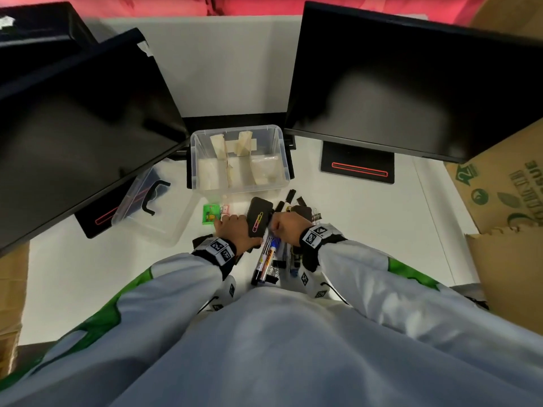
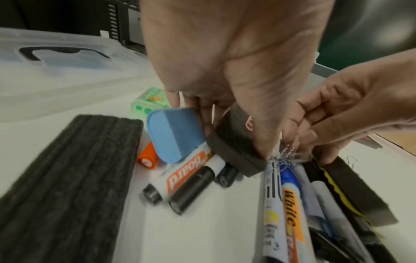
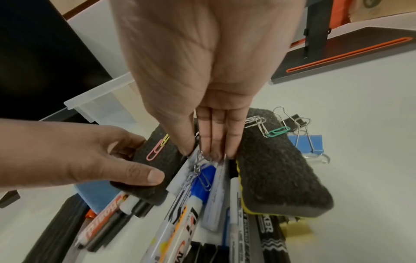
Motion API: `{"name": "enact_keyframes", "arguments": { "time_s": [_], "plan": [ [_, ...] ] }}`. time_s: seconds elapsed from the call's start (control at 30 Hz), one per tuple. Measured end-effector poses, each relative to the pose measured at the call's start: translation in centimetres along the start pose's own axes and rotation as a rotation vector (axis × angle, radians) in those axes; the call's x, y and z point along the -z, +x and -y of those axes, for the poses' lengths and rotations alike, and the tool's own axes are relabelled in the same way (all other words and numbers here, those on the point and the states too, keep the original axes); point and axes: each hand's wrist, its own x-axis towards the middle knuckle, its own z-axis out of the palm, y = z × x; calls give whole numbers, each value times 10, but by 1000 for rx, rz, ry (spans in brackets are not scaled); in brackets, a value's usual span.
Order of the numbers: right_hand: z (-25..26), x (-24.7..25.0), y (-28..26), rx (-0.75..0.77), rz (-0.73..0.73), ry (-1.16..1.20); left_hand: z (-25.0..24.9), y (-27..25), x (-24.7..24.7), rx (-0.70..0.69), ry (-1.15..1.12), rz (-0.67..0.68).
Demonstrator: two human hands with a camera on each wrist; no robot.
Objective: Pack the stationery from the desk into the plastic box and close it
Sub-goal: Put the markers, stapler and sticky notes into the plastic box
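My left hand [image 1: 235, 227] grips a black foam eraser [image 1: 258, 221] with a pink and yellow paper clip on it, tilted above the pile of stationery. In the left wrist view its thumb and fingers [image 2: 263, 151] curl round the eraser [image 2: 234, 156]. My right hand [image 3: 202, 154] points down and pinches a bunch of silver paper clips [image 3: 198, 165] lying on the whiteboard markers [image 3: 180, 213]. The clear plastic box [image 1: 282, 160] stands open behind the pile, with pale packets inside. Its lid [image 1: 152, 212] lies to the left.
A second eraser with a yellow layer [image 3: 281, 169], binder clips [image 3: 301, 124], a blue eraser [image 2: 173, 135], a green sharpener [image 2: 150, 99] and a long black felt eraser [image 2: 67, 178] lie around. Two monitors [image 1: 411, 83] overhang the desk. Cardboard boxes [image 1: 505, 186] stand on the right.
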Motion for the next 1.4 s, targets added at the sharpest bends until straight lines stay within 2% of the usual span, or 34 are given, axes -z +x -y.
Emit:
{"name": "enact_keyframes", "arguments": {
  "time_s": [0.1,0.27,0.43,0.53,0.6,0.73,0.83,0.93,1.03,1.07,1.13,1.2,1.27,1.4],
  "plan": [
    [4,-1,1,22,-51,2,5,1,5,-12,-40,3],
    [11,-1,4,93,-205,6,15,-4,13,-84,-291,-23],
    [18,2,3,254,-304,-148,32,-9,26,-151,-542,81],
    [22,5,0,353,-305,-221,41,-9,37,-181,-566,104],
    [26,6,0,358,-267,-232,46,-8,42,-183,-570,112],
    [27,1,-1,301,-110,-267,42,-12,41,-132,-478,145],
    [14,-4,-7,272,1,-331,43,-12,33,-116,-438,72],
    [-5,-5,-17,239,-157,-254,45,-17,34,-134,-536,13],
    [-24,1,-28,44,-427,-165,44,-25,38,-193,-660,1],
    [-30,2,-30,-53,-457,-153,44,-27,38,-205,-699,-1],
    [-40,0,-28,-254,-357,-88,41,-27,37,-174,-770,8],
    [-45,-5,-24,-353,-195,11,34,-27,35,-137,-770,-5],
    [-46,-9,-21,-358,-142,44,26,-28,35,-140,-717,-21],
    [-41,0,-25,-223,-200,15,17,-26,36,-138,-703,-7]
  ]
}}
